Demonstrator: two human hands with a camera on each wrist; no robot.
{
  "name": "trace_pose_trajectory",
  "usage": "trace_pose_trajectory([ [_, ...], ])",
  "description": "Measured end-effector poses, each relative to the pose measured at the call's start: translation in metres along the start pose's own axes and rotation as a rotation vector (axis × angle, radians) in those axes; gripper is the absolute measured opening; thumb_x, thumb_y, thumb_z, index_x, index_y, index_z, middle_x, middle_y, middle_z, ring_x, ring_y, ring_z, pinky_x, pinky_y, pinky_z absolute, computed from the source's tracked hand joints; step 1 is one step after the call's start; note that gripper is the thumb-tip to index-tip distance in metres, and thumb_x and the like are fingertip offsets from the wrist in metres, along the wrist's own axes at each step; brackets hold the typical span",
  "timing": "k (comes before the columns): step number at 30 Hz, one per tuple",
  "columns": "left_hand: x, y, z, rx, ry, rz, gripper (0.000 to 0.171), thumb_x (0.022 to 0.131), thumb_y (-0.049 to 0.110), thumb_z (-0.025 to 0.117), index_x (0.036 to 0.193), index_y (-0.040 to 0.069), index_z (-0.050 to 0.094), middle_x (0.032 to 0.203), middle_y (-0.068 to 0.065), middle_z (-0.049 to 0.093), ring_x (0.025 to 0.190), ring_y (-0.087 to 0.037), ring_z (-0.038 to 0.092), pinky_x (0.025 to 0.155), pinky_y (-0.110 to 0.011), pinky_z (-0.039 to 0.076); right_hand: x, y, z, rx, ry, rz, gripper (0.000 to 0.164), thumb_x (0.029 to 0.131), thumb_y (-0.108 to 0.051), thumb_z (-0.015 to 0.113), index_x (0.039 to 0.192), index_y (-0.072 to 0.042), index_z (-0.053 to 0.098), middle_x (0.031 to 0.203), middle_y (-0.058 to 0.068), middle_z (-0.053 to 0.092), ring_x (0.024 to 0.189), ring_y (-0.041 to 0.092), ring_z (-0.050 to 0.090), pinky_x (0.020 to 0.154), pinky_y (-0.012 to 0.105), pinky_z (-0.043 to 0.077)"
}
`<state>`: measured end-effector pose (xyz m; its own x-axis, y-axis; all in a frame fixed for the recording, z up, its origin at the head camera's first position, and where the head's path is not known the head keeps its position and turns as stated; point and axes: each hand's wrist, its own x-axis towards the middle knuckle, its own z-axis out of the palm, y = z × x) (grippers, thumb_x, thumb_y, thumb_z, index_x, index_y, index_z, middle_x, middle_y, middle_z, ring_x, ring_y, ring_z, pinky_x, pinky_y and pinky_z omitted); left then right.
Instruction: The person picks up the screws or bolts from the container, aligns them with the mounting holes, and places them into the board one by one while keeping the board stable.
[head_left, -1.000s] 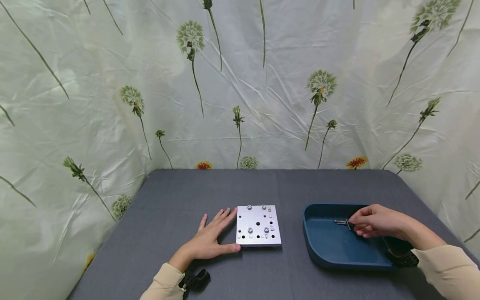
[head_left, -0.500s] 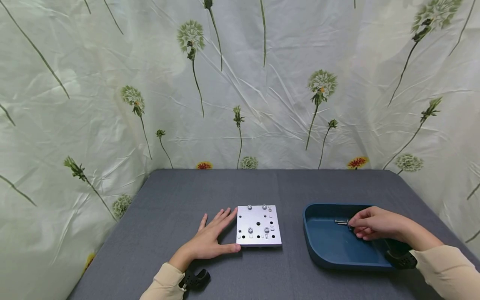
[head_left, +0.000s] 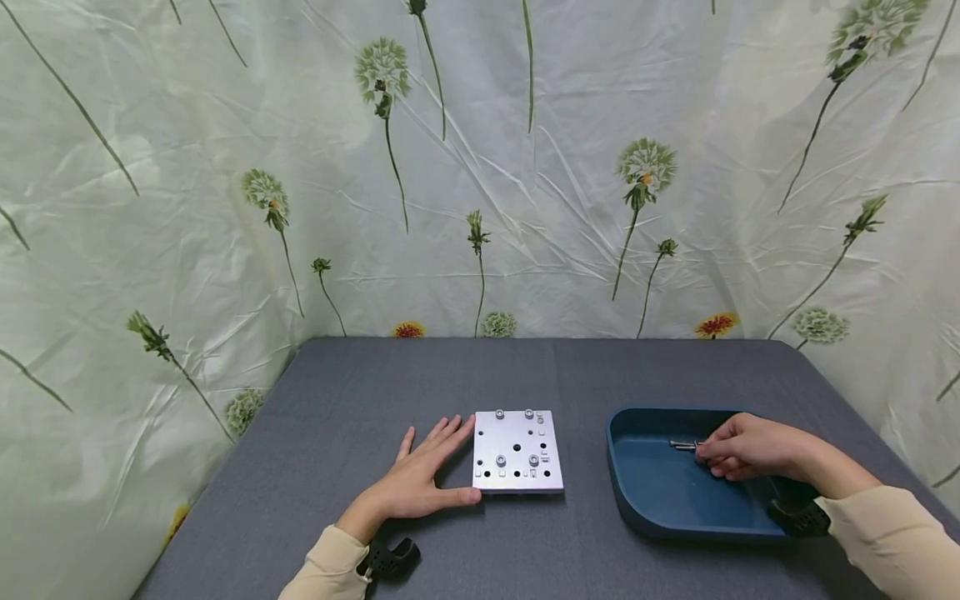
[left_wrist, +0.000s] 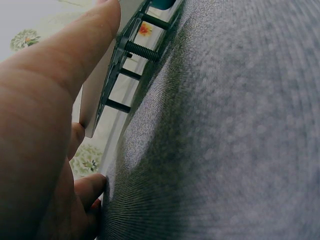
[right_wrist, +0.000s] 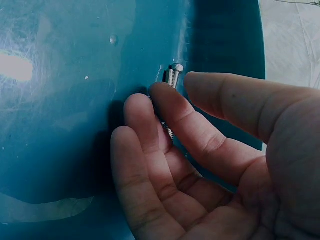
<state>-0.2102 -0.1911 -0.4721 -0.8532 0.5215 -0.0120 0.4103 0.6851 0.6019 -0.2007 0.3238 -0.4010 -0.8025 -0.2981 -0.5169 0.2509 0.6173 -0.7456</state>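
A silver metal plate [head_left: 516, 447] with holes and several socket-head screws lies left of the tray. In the left wrist view, threaded screw shanks [left_wrist: 141, 50] stick out below it. My left hand [head_left: 420, 481] lies spread beside the plate, forefinger at its left edge and thumb at the near left corner. Inside a blue tray [head_left: 675, 527], my right hand [head_left: 765, 450] reaches down to loose screws [head_left: 681, 445]. The right wrist view shows a gap between thumb and forefinger, with a screw head [right_wrist: 177, 67] just beyond it. The curled fingers partly hide the screws.
The tray has raised walls and stands at the right of the grey cloth-covered table [head_left: 420, 375]. A flower-printed curtain [head_left: 480, 167] hangs behind the table. Both wrists wear black straps [head_left: 393, 560].
My right fingers have shifted slightly at the screws, and the screw that angled across the others no longer shows in the head view. My left hand and the plate stay put.
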Motion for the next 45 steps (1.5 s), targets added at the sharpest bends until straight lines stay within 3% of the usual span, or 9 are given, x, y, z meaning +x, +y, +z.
trace_pose_trajectory([
  [6, 0.001, 0.000, 0.000, 0.000, -0.008, -0.007, 0.106, 0.089, 0.063, 0.080, 0.173, 0.037, 0.021, 0.179, -0.008, 0.026, 0.169, -0.035, 0.015, 0.128, -0.075, -0.010, 0.000, -0.002, 0.001, -0.033, 0.004, 0.007, 0.029, 0.112, -0.014, 0.056, 0.101, 0.001, 0.078, 0.068, -0.009, 0.058, 0.072, 0.004, 0.060, 0.068, 0.020, 0.057],
  [17, 0.001, -0.001, 0.000, -0.002, -0.014, -0.017, 0.106, 0.089, 0.063, 0.080, 0.173, 0.037, 0.021, 0.180, -0.007, 0.025, 0.170, -0.034, 0.014, 0.128, -0.075, -0.010, 0.002, -0.004, 0.001, -0.054, 0.114, 0.066, 0.021, 0.109, -0.013, 0.060, 0.100, -0.001, 0.074, 0.073, -0.005, 0.067, 0.072, 0.006, 0.064, 0.068, 0.024, 0.058],
  [30, 0.001, 0.000, 0.001, 0.000, -0.011, -0.014, 0.105, 0.089, 0.064, 0.080, 0.172, 0.038, 0.021, 0.179, -0.007, 0.026, 0.169, -0.034, 0.015, 0.128, -0.075, -0.010, 0.005, -0.011, 0.008, -0.205, 0.174, 0.077, 0.023, 0.102, -0.013, 0.072, 0.079, -0.007, 0.075, 0.065, -0.005, 0.064, 0.061, 0.006, 0.056, 0.062, 0.023, 0.057],
  [45, 0.001, 0.000, 0.000, -0.005, -0.012, -0.015, 0.106, 0.089, 0.064, 0.080, 0.173, 0.036, 0.021, 0.180, -0.007, 0.025, 0.170, -0.034, 0.014, 0.128, -0.074, -0.011, 0.007, -0.016, 0.008, -0.198, 0.163, 0.087, 0.017, 0.101, -0.009, 0.071, 0.086, -0.004, 0.075, 0.070, -0.003, 0.068, 0.067, 0.007, 0.063, 0.067, 0.026, 0.060],
])
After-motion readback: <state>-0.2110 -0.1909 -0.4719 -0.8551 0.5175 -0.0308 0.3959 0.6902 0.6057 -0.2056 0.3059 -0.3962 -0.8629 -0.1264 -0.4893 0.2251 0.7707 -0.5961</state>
